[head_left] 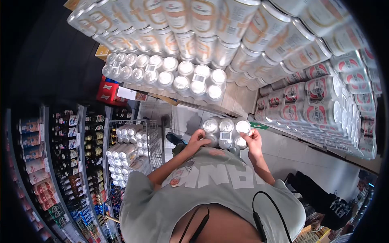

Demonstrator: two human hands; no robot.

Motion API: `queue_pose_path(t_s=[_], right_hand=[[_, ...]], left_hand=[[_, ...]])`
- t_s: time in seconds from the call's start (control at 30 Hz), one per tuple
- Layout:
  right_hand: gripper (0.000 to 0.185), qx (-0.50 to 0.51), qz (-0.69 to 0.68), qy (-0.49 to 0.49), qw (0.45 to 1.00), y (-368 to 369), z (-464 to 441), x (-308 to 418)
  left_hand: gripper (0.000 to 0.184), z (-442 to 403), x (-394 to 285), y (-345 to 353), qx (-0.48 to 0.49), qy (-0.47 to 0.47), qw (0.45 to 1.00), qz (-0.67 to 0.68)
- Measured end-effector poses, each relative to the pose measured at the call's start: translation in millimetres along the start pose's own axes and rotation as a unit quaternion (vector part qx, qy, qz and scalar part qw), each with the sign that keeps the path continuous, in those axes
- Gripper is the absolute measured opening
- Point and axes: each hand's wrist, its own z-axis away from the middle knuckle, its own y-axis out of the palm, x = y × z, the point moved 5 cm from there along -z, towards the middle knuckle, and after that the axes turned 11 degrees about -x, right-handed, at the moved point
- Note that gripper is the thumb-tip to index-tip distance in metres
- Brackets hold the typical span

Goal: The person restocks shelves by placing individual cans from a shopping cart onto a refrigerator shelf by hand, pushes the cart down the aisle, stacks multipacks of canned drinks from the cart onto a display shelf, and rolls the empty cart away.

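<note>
A shrink-wrapped six-pack of cans (225,126) is held in front of my waist, its silver can tops facing up and a white barcode label in the middle. My left hand (197,141) grips its left end, the thumb over a near can. At the opposite end my right hand (253,142) is closed on the pack, thumb on top and fingers around the side. The undersides of the pack and some fingertips are hidden.
Wrapped can packs (165,77) line the display ledge ahead, below a tall wall of white-and-gold cans (204,18). Red-and-white can packs (310,99) are stacked at right. A wire cart (154,141) with more packs stands left, beside bottle shelves (73,141). A dark-clothed person (316,194) is behind right.
</note>
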Motion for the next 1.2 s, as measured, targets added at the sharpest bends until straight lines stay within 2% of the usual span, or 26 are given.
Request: queue_pose_path(t_s=[0.07,0.1,0.2,0.23,0.27,0.33,0.37,0.47,0.53,0.6,0.63,0.67,0.73,0.77,0.8,0.87,0.9,0.93,0.97,1.0,1.03,1.07,1.1,1.13,1.2], right_hand=[[0.031,-0.009,-0.034,0.002,0.999,-13,1,7],[0.031,-0.006,-0.034,0.001,0.999,-19,3,9],[0.031,0.003,-0.067,-0.029,0.997,-30,0,15],[0.03,0.007,-0.082,-0.044,0.996,-27,-1,22],[0.03,0.011,-0.085,-0.041,0.996,-26,-6,21],[0.028,0.0,-0.102,-0.048,0.994,-24,-18,22],[0.028,-0.03,-0.103,-0.041,0.993,-24,-26,19],[0.027,-0.02,-0.139,-0.06,0.988,-28,-38,14],[0.023,-0.008,-0.146,-0.067,0.987,-35,-42,4],[0.021,0.003,-0.158,-0.08,0.984,-32,-51,3],[0.019,-0.013,-0.166,-0.081,0.983,-32,-54,4],[0.017,-0.03,-0.174,-0.081,0.981,-32,-56,5],[0.013,-0.02,-0.196,-0.089,0.976,-29,-61,12],[0.015,-0.032,-0.208,-0.072,0.975,-29,-64,14],[0.018,-0.044,-0.222,-0.057,0.972,-30,-66,14],[0.018,-0.039,-0.241,-0.069,0.967,-34,-65,8],[0.023,-0.081,-0.247,-0.06,0.964,-39,-56,11],[0.029,-0.124,-0.252,-0.049,0.959,-45,-47,9],[0.044,-0.117,-0.194,-0.009,0.974,-55,-45,-10],[0.044,-0.116,-0.197,-0.01,0.973,-58,-37,-11],[0.047,-0.069,-0.237,0.153,0.957,-53,-28,-23],[0.052,-0.018,-0.268,0.312,0.911,-44,-16,-32],[0.067,-0.015,-0.289,0.375,0.881,-36,-3,-35],[0.067,-0.013,-0.286,0.376,0.881,-35,-3,-33],[0.072,0.121,-0.461,0.394,0.785,-14,-4,-14]], left_hand=[[0.03,-4,-3,15,0.007,0.013,1.0,0.004],[0.031,-4,-9,22,0.02,0.069,0.997,-0.019],[0.031,1,-26,34,0.026,0.12,0.99,-0.068],[0.031,9,-42,45,0.011,0.067,0.997,-0.04],[0.031,3,-41,48,0.006,0.068,0.997,-0.043],[0.031,-17,-36,44,-0.015,0.137,0.988,-0.072],[0.03,-27,-32,43,0.009,0.17,0.979,-0.109],[0.03,-35,-46,53,0.013,0.215,0.973,-0.088],[0.032,-32,-52,61,0.006,0.194,0.979,-0.061],[0.033,-34,-56,62,-0.031,0.097,0.994,-0.046],[0.049,-37,-55,60,-0.032,0.068,0.996,-0.055],[0.049,-37,-54,65,-0.031,0.066,0.996,-0.057],[0.067,-30,-67,69,-0.168,0.105,0.98,-0.002],[0.088,-40,-52,62,-0.171,0.076,0.982,0.01],[0.088,-42,-45,61,-0.171,0.077,0.982,0.011],[0.098,-46,-20,55,-0.222,-0.017,0.974,0.053],[0.084,-57,6,50,-0.176,-0.108,0.978,0.014],[0.084,-55,5,53,-0.177,-0.106,0.978,0.011],[0.082,-53,11,63,-0.154,-0.162,0.971,0.081],[0.081,-48,11,71,-0.129,-0.214,0.957,0.149],[0.073,-44,-5,77,-0.084,-0.167,0.972,0.146],[0.073,-48,-5,74,-0.084,-0.163,0.972,0.145],[0.07,-51,-4,75,-0.067,-0.155,0.972,0.162],[0.067,-53,-1,77,-0.05,-0.149,0.971,0.181],[0.066,-56,-3,79,-0.032,-0.136,0.97,0.199]])
